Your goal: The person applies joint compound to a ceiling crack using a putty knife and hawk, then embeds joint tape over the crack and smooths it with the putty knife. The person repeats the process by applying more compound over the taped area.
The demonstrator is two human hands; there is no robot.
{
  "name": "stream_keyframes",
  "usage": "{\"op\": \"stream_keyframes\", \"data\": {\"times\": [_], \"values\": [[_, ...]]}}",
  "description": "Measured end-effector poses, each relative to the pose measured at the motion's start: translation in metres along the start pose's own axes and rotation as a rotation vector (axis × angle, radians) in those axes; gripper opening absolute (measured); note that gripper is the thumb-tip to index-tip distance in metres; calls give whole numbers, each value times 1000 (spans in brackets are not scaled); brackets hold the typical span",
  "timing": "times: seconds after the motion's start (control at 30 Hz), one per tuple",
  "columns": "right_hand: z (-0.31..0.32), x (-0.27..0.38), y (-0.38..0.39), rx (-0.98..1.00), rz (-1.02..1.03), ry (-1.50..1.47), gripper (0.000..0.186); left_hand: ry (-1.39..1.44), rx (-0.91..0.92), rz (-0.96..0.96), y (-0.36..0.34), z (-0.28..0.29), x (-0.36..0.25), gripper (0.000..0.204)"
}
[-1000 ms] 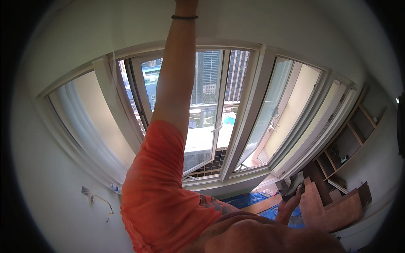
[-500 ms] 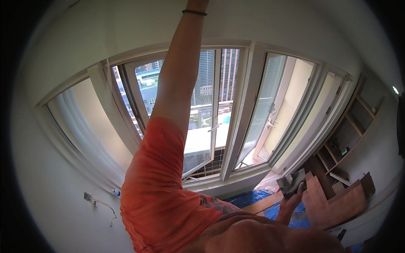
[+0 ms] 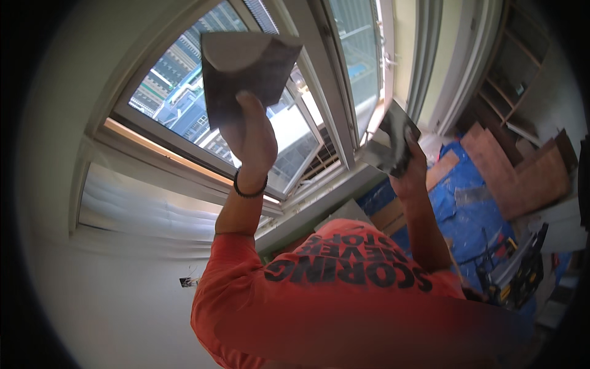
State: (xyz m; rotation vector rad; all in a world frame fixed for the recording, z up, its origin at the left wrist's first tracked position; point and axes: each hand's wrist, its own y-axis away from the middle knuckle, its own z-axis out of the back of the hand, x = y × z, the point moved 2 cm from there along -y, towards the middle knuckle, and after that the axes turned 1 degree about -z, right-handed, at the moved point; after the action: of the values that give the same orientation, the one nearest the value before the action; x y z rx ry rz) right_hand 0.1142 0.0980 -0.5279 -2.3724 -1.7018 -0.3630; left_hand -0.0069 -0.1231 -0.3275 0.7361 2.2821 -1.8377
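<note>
Raised in front of the window, my left hand (image 3: pixel 255 144) with a dark bracelet at the wrist grips a wide, flat putty knife (image 3: pixel 236 64). My thumb lies along its face, and a pale grey smear covers part of the blade's upper side. Lower and to the right, my right hand (image 3: pixel 413 171) is closed on a second flat putty knife (image 3: pixel 391 136) with light grey material on it. The two blades are apart from each other. Motion blurs both slightly, and the fingers behind them are partly hidden.
An outward-opened window (image 3: pixel 301 150) stands ahead. A blue sheet (image 3: pixel 455 184) covers floor at the right, with brown boards (image 3: pixel 519 178), a wooden shelf (image 3: pixel 513 67) and a black-yellow tool bag (image 3: pixel 519 277). A wall socket box (image 3: pixel 187 281) with loose wires is at the left.
My left hand has come down from above the picture, bringing its putty knife into sight. My right hand with its putty knife has risen, and the view has turned.
</note>
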Motion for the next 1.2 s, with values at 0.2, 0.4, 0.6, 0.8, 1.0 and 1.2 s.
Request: {"op": "stream_keyframes", "data": {"times": [0.2,0.4,0.6,0.8,1.0,1.2], "values": [[-35,-39,-17,-58,-209,-60,34,-153,537,101,138,12,-8,48],[-21,-48,-28,-27,-396,-39,32,-288,896,81,148,20,-5,66],[-20,-40,-33,-114,-279,66,31,-725,965,271,172,91,27,56],[-10,-46,-42,-109,44,196,39,-132,-351,986,163,80,-2,28],[-6,-55,-34,-169,154,338,43,-26,-97,1226,184,64,-5,30],[-1,-56,-1,-57,-86,1181,31,-4,-153,1219,186,57,33,28]]}}
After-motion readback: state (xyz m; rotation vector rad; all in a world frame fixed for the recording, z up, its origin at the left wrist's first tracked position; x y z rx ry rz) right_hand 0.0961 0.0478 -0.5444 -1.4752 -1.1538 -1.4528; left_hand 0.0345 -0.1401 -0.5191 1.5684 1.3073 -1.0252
